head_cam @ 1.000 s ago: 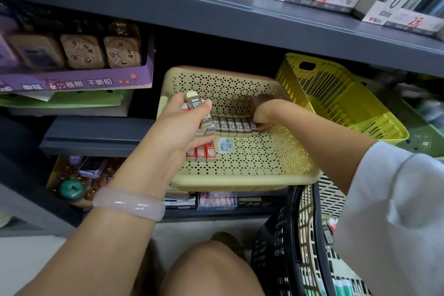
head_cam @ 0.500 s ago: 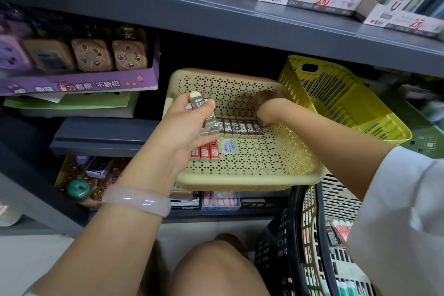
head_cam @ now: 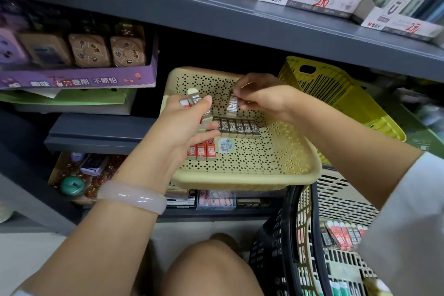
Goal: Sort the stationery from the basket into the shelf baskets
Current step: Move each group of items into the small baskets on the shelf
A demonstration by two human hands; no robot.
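A single brown 2B eraser is pinched between the thumb and fingertips of the right hand, and it is held just above the far end of the row of brown 2B erasers already laid on the floor of the beige perforated basket. The held eraser is carried with its long axis running from the basket's back wall towards its front rim, matching the pieces in the row, which lie side by side with their long axes the same way. The row extends from the left wall towards the basket's middle; its free end lies to the right, closest to the right hand, so the next placement is judged to fall there.

A small stack of further erasers is gripped by the curled fingers and thumb of the left hand, which is held over the left part of the basket and covers the row's left end. Three red-sleeved erasers are seen nearer the front rim, beside a pale round sticker.

The erasers are small rectangular blocks in printed paper sleeves, smooth and rigid enough to be pinched by the ends. The basket is of matt plastic, shallow, with star-shaped holes. More red and brown erasers are lying in the black supply basket at the lower right, beneath the shelf's front edge.
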